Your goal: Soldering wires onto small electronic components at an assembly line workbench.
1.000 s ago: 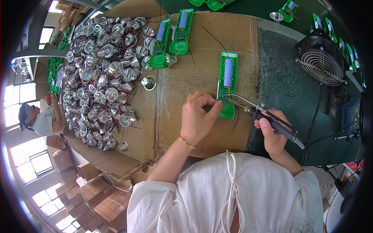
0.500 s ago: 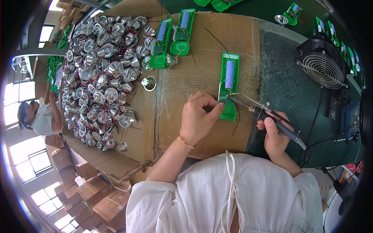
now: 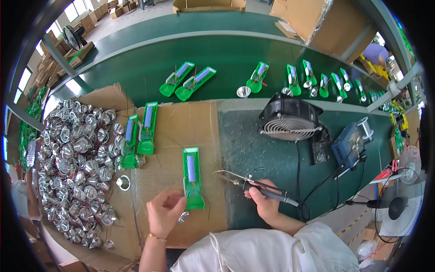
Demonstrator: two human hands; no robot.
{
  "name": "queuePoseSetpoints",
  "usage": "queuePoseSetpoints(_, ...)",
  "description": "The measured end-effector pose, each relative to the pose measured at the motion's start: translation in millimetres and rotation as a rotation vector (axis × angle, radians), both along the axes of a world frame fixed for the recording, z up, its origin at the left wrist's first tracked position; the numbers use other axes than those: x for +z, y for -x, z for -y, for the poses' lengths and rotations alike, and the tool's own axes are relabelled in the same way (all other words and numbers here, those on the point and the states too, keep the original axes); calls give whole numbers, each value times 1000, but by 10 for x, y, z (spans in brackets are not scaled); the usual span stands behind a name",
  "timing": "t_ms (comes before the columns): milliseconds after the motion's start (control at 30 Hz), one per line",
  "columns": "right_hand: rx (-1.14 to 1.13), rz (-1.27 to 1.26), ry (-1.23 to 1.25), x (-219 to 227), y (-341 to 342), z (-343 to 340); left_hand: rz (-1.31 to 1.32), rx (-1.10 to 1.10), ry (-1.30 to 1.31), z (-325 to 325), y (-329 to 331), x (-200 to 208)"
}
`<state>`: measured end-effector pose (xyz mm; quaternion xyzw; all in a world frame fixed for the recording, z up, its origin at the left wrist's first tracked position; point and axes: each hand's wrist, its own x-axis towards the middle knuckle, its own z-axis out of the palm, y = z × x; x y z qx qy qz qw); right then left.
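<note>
Whether the left hand (image 3: pixel 165 213) touches the green casing (image 3: pixel 195 202) at its eight o'clock cannot be told. The solder joints inside are too small to make out. The soldering iron (image 3: pixel 266 192) hides part of the right hand (image 3: pixel 265 203). At six o'clock, the lower edge cuts off the white shirt (image 3: pixel 253 254); at twelve, the upper edge crops a carton (image 3: pixel 209 7). Toward two, a person in purple (image 3: pixel 375 52) is blurred.

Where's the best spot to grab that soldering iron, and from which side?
Probably by the black handle, coming from the lower right, as the right hand does. The handle is thick and sits behind the thin metal tip, which points left and may be hot.
</note>
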<state>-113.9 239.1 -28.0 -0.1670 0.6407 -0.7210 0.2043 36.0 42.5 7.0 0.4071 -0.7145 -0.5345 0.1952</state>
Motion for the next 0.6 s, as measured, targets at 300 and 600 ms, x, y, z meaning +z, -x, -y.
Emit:
queuePoseSetpoints(300, -187, -64, -49, -83, 117, 3, 337, -501, 635, 537, 1267, 134)
queuePoseSetpoints(600, -152, -173, -145, -256, 120, -57, 30, -268, 848, 1054, 2896, -222)
